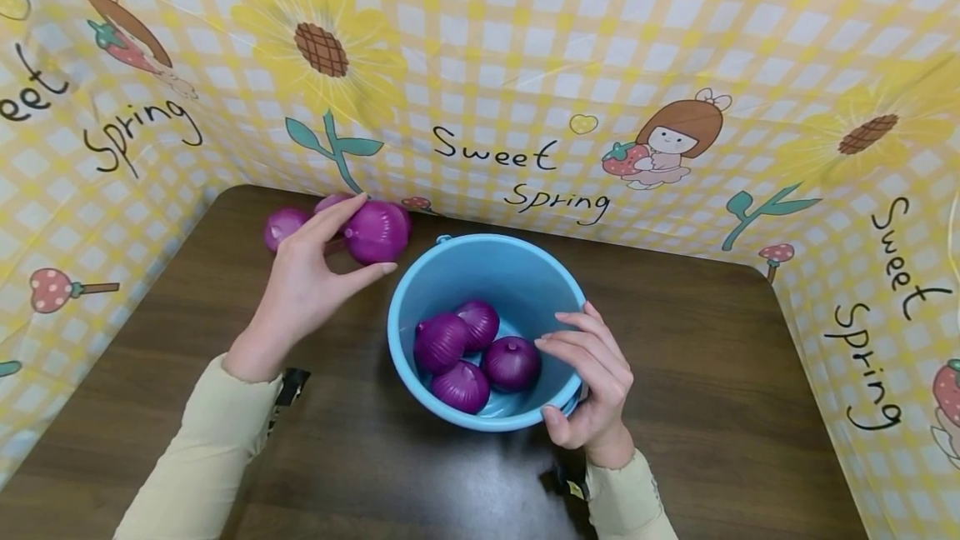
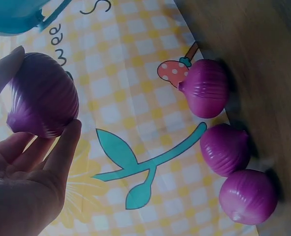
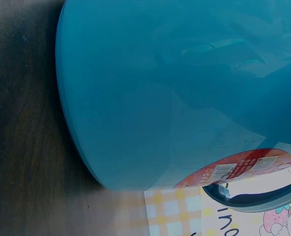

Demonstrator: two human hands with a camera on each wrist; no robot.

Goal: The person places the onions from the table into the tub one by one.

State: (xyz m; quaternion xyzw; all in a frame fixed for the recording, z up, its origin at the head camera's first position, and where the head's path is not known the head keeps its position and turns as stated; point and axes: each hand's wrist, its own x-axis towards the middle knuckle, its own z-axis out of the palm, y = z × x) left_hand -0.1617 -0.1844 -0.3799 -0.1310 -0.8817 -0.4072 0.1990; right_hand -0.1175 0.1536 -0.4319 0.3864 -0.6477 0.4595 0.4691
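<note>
My left hand (image 1: 303, 277) holds a purple onion (image 1: 377, 232) between thumb and fingers, left of the bucket. In the left wrist view, the held onion (image 2: 44, 96) is up off the table. The light blue bucket (image 1: 487, 247) stands upright mid-table, with several purple onions (image 1: 512, 363) at its bottom. At the bucket's right side, my right hand (image 1: 596, 377) grips the rim, its fingers reaching over the edge. The right wrist view is mostly filled by the bucket's outer wall (image 3: 150, 108); no fingers show there.
Three more onions lie at the table's back left edge, among them one (image 2: 207, 88) near a printed strawberry. A patterned yellow cloth (image 1: 480, 65) walls the brown table (image 1: 697, 357) at the back and sides. The bucket's handle (image 3: 263, 199) hangs at its side.
</note>
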